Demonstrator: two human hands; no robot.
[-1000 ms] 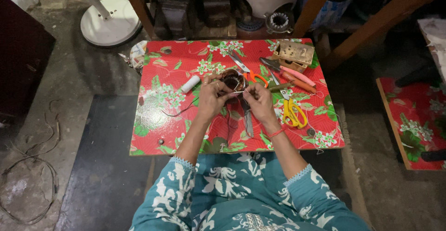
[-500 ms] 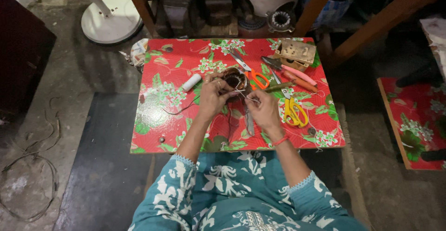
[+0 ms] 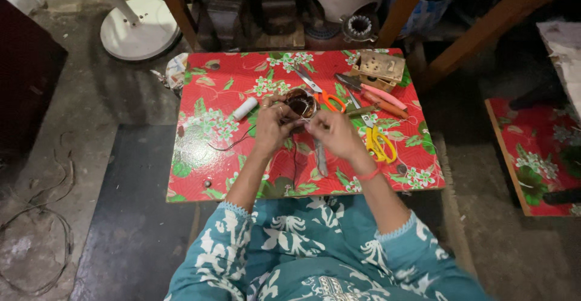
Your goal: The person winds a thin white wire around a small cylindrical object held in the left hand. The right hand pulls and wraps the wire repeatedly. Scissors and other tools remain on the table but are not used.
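A counter [image 3: 230, 89] covered in red floral cloth is seen from above. At its middle a dark round coil [image 3: 301, 102] is gripped by the left hand [image 3: 273, 122] and pinched by the right hand [image 3: 334, 132] — yellow scissors [image 3: 378, 140] lie just beside.

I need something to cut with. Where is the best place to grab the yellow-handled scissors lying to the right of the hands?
Take the yellow-handled scissors by the yellow loops, which lie at the end nearest the person, coming from the table's near right. The blades point away, toward the orange-handled scissors, and the right hand lies just beside the loops.
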